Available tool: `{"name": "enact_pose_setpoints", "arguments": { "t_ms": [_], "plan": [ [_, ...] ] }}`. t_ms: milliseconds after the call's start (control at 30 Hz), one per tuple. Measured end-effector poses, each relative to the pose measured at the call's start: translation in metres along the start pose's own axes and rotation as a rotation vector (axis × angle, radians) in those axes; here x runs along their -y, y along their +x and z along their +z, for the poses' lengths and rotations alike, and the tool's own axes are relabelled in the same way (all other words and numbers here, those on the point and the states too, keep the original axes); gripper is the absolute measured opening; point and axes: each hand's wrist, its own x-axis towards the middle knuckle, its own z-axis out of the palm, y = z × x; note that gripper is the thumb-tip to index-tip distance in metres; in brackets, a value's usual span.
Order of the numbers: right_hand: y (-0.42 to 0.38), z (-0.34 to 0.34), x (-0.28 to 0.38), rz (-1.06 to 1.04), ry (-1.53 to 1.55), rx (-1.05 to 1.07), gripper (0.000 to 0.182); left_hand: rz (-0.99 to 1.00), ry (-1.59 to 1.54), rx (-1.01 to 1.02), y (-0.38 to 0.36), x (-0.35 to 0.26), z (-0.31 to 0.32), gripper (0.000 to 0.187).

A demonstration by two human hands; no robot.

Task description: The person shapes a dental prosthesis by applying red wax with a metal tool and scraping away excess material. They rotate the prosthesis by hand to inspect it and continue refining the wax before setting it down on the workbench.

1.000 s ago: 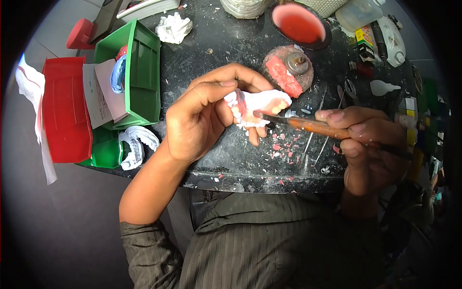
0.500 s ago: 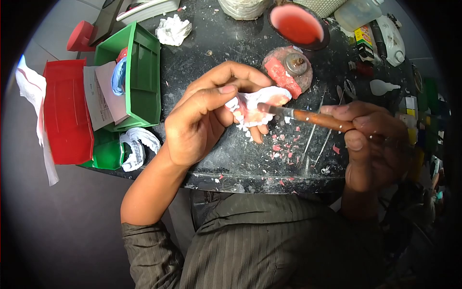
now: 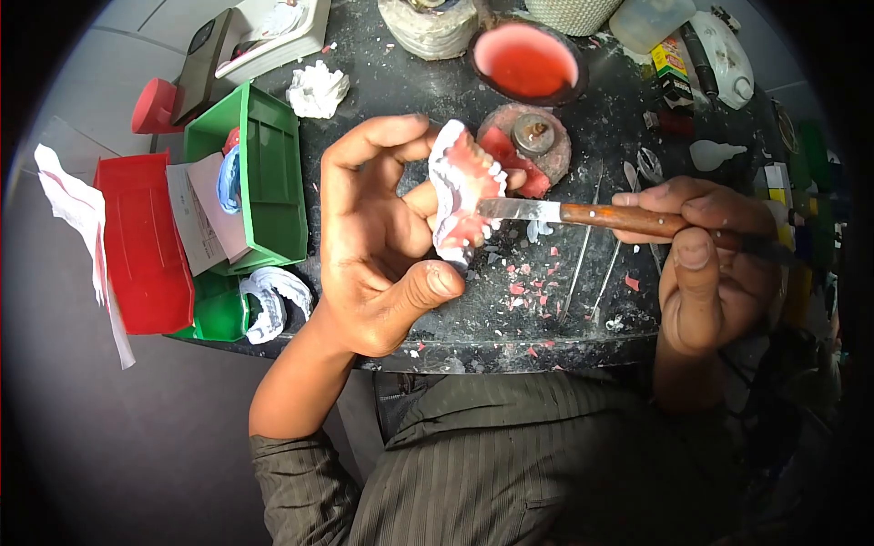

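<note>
My left hand (image 3: 387, 246) grips a white plaster dental model (image 3: 443, 196) that carries pink wax and a row of teeth. The model stands on edge between thumb and fingers, its wax side facing right. In my right hand (image 3: 715, 250) is a wax knife (image 3: 628, 217) with a brown wooden handle, held level between thumb and fingers. Its flat metal blade points left, the tip right at the pink wax. Behind the model, a spirit lamp (image 3: 535, 135) stands with a pink wax sheet (image 3: 517, 162) lying against it.
Pink and white scraps (image 3: 523, 289) lie below the knife, beside thin metal instruments (image 3: 583, 241). A round dish of red wax (image 3: 528, 59) is at the back. To the left are a green bin (image 3: 278, 173), a red bin (image 3: 146, 246) and a plaster arch (image 3: 266, 309).
My left hand has turned the dental model from lying flat to upright, wax side to the right. The knife now lies more level, its blade still at the wax. The camera view has shifted slightly.
</note>
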Motion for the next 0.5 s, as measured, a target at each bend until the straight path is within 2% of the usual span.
{"name": "enact_pose_setpoints", "arguments": {
  "t_ms": [133,200,300,333,400,500],
  "plan": [
    [0.001,0.001,-0.003,-0.01,0.0,-0.04,0.021,-0.006,0.029,0.019,-0.002,-0.001,-0.006,0.086],
    [0.003,0.0,0.0,0.061,-0.01,-0.017,0.021,-0.013,0.049,0.032,-0.002,-0.001,-0.004,0.087],
    [-0.001,0.0,-0.002,0.045,0.07,-0.032,0.022,0.018,-0.074,-0.061,-0.002,0.0,0.003,0.089],
    [-0.001,-0.002,0.001,0.045,0.071,-0.029,0.022,0.026,-0.03,-0.028,-0.004,0.001,-0.002,0.09],
    [0.001,-0.008,0.007,0.223,0.022,0.057,0.022,0.034,0.013,0.003,-0.003,0.004,-0.007,0.092],
    [0.002,-0.009,0.002,0.203,-0.039,0.051,0.03,0.102,0.083,0.062,-0.002,0.005,-0.007,0.094]
  ]
}}
